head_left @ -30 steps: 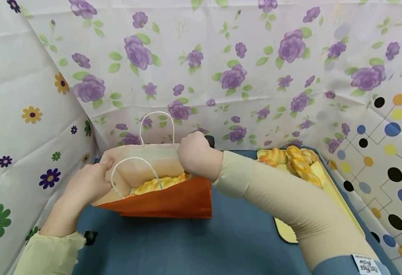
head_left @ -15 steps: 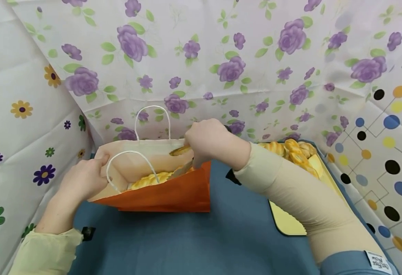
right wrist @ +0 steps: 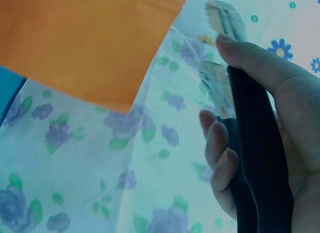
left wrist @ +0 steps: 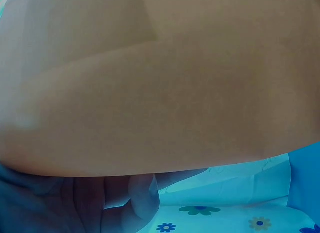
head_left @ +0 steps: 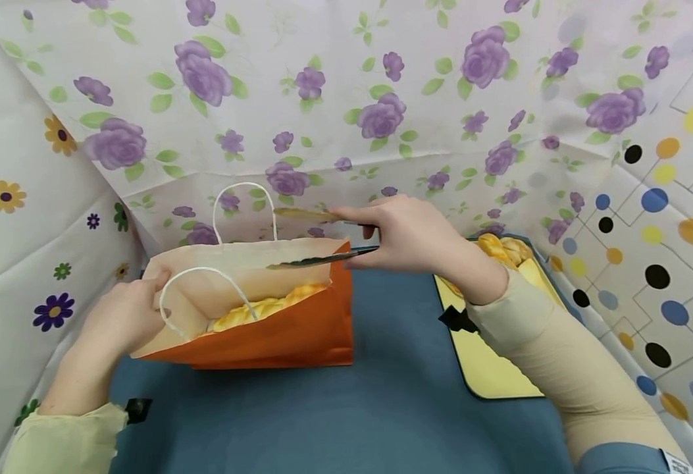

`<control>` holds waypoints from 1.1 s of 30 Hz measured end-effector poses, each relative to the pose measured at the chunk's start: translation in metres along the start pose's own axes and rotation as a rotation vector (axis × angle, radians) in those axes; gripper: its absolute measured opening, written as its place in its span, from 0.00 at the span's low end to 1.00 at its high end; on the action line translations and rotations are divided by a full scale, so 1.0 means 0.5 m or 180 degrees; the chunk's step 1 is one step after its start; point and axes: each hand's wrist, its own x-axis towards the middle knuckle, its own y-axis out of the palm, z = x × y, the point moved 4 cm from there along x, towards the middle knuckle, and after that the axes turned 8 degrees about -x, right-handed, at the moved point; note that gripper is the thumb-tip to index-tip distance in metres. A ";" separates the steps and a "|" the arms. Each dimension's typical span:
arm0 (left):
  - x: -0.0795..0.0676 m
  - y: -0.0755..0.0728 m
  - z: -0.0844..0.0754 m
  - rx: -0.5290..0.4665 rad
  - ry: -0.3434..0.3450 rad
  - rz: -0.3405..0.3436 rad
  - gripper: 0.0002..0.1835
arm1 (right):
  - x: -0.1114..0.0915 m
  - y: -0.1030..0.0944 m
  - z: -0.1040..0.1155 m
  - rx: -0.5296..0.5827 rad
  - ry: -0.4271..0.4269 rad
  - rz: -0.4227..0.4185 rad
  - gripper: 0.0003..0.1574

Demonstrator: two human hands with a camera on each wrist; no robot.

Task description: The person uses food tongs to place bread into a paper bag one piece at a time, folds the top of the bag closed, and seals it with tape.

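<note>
An orange paper bag point(head_left: 287, 336) with white handles lies with its mouth open towards me, and braided bread point(head_left: 269, 309) shows inside it. My left hand point(head_left: 124, 313) pinches the bag's left rim; in the left wrist view the bag's pale wall covers most of the picture. Above the bag's right end, my right hand point(head_left: 408, 234) holds black-handled tongs point(right wrist: 255, 128) round their two handles. The tong tips stand apart over the bag's mouth with nothing between them.
A yellow tray point(head_left: 494, 368) on the right carries several bread pieces point(head_left: 503, 250), partly hidden by my right arm. Blue cloth point(head_left: 322, 421) covers the table. Patterned curtains point(head_left: 322, 99) stand close behind and at both sides.
My right hand has lifted the tongs up and rightwards out of the bag, and their tips have spread apart. The bread stays in the bag. My left hand keeps its grip on the rim.
</note>
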 end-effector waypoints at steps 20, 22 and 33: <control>0.016 0.001 0.013 0.0002 -0.0049 0.0038 0.35 | -0.276 -0.001 -0.204 0.0492 0.1330 -0.0537 0.50; 0.015 0.002 0.014 -0.0020 -0.0050 0.0029 0.35 | -0.303 0.003 -0.216 0.0474 0.1473 -0.0536 0.50; 0.007 0.006 0.019 -0.0170 -0.0200 0.0013 0.31 | -0.426 0.038 -0.282 0.0374 0.2226 -0.0424 0.56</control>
